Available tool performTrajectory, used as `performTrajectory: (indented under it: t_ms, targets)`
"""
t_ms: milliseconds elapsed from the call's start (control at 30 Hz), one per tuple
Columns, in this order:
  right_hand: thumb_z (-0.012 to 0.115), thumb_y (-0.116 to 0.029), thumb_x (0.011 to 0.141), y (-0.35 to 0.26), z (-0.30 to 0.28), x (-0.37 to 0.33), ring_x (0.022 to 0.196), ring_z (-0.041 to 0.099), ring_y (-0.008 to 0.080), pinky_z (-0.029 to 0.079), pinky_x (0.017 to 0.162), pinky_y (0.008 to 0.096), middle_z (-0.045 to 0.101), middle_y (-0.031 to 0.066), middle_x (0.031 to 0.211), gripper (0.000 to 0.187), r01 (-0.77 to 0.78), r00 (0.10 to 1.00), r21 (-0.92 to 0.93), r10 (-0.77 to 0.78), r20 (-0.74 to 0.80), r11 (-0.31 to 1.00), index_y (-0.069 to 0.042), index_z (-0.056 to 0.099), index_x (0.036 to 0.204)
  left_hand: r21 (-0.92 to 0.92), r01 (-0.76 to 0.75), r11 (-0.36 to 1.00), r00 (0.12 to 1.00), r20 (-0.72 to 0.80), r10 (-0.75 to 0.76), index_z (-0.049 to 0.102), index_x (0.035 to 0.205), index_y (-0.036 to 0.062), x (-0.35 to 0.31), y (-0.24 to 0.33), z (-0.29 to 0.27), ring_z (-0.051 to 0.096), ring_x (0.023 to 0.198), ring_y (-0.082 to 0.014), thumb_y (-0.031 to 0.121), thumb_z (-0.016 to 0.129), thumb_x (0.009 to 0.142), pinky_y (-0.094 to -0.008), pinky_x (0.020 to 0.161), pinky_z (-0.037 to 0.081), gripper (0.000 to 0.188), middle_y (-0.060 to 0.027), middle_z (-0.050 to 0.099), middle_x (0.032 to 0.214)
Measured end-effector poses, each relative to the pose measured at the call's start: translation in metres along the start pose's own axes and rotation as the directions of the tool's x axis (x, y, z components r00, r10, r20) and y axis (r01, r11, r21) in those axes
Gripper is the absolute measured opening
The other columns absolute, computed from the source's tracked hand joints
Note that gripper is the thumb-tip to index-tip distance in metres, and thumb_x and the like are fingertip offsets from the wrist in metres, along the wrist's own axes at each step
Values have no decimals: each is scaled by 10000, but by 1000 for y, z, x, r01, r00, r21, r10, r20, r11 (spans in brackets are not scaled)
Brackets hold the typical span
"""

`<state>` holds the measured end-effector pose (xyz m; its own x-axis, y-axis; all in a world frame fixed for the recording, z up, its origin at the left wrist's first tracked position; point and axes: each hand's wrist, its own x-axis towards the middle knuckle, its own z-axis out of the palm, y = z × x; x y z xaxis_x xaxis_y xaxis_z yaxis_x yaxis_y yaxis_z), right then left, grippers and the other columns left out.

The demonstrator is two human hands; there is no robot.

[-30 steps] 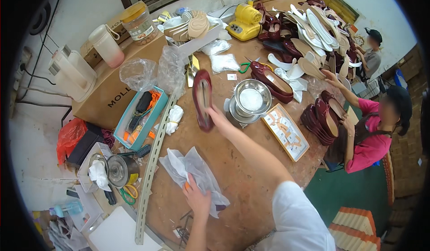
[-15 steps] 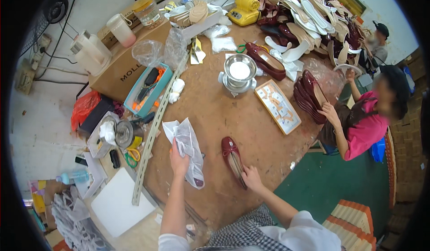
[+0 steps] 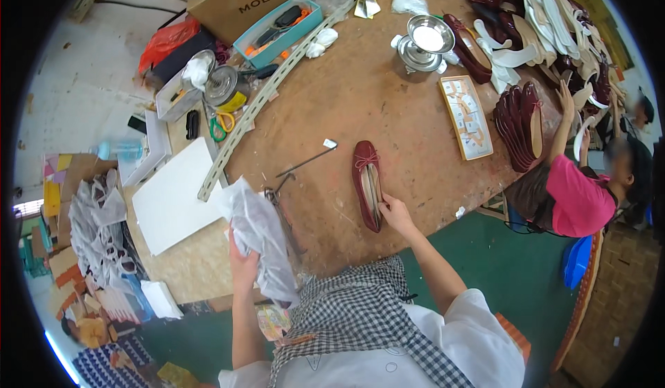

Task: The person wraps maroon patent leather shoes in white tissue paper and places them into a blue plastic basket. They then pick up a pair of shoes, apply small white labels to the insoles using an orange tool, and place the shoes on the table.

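A dark red flat shoe (image 3: 364, 197) with a small bow is at the near-middle of the brown tabletop (image 3: 388, 114), opening up, toe toward twelve o'clock; whether its sole touches the table is unclear. At its four o'clock, the right hand (image 3: 397, 215) pinches the shoe's side near the heel. Between eight and nine, the left hand (image 3: 244, 267) grips a bundle in thin whitish wrapping (image 3: 258, 225), its contents veiled.

Measured from the shoe, a thin metal rod (image 3: 307, 161) lies at ten o'clock, and a white board (image 3: 173, 197) at nine. A perforated metal strip (image 3: 267, 97) runs past ten-thirty, with a teal box (image 3: 249, 54) of tools beyond it at eleven. A metal bowl (image 3: 443, 36) stands at one, a shallow tray (image 3: 465, 118) of small pieces at two. Between two and three, dark red shoes (image 3: 512, 128) stand closely nested; at three, a co-worker in pink (image 3: 578, 194) sits by the table edge.
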<state>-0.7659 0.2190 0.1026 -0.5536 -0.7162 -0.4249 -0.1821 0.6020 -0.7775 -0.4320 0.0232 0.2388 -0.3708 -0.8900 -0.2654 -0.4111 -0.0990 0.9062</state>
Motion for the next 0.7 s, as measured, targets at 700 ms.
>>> performTrajectory:
  t_ms: [700]
  targets:
    - [506, -33, 836, -97, 91, -71, 617, 517, 114, 443, 569, 279, 575, 62, 737, 281, 294, 884, 40, -288, 369, 955, 47, 572, 1098, 260, 258, 930, 799, -599, -54, 238, 1436, 83, -106, -137, -214, 526, 1059, -408, 28, 583, 671, -406, 913, 430, 841, -267, 541, 1104]
